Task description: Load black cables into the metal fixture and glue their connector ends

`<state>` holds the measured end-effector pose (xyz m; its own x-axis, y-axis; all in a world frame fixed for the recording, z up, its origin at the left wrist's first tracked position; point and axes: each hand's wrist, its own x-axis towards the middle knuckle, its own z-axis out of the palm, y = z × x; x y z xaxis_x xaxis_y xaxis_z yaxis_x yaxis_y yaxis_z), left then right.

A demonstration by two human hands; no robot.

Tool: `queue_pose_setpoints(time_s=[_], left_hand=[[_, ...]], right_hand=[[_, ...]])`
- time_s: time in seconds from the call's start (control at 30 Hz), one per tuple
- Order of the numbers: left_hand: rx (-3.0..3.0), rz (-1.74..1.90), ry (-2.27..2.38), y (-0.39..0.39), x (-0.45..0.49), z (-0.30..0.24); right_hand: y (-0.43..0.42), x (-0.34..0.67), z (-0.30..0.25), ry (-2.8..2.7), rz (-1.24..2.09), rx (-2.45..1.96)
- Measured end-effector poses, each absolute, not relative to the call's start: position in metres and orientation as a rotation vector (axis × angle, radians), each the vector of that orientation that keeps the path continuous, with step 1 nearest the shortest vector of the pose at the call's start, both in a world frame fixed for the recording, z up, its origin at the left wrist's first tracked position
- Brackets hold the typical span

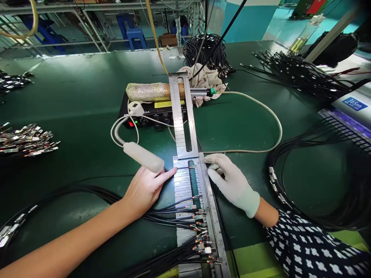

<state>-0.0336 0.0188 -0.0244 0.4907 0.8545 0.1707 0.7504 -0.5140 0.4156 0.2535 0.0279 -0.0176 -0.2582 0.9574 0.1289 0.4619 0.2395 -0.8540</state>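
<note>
A long metal slotted fixture [185, 181] lies lengthwise on the green table [72, 96]. Several black cables [171, 214] with small connector ends sit in its lower slots. My bare left hand [145, 189] rests at the fixture's left edge, index finger stretched out onto a thin wire laid across a slot. My right hand [228, 181], in a white glove, lies against the fixture's right rail with fingers curled, fingertips touching the rail. A white handheld wand [143, 156] on a cord lies just above my left hand.
A black control box [150, 116] with knobs and a wrapped tube stands behind the fixture. A rag [204, 83] and coiled black cables [205, 50] lie beyond it. Metal connector piles [26, 139] sit at the left; black cable loops [319, 181] and a UV unit [353, 108] at the right.
</note>
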Motion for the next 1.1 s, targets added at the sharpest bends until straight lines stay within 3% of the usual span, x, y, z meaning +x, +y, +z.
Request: queue_pose_setpoints(time_s=[0.27, 0.57, 0.77, 1.1], left_hand=[[2.139, 0.312, 1.256, -0.015, -0.024, 0.015], [1.955, 0.154, 1.215, -0.027, -0.034, 0.025], [2.027, 0.359, 1.313, -0.015, -0.03, 0.032], [2.317, 0.568, 1.346, 0.015, -0.001, -0.005]], right_hand=[[0.01, 0.263, -0.019, -1.977, 0.787, -1.231], [0.01, 0.263, -0.018, -1.908, 0.848, -1.271], [0.01, 0.263, -0.016, -1.908, 0.855, -1.272], [0.011, 0.262, -0.015, -1.922, 0.837, -1.282]])
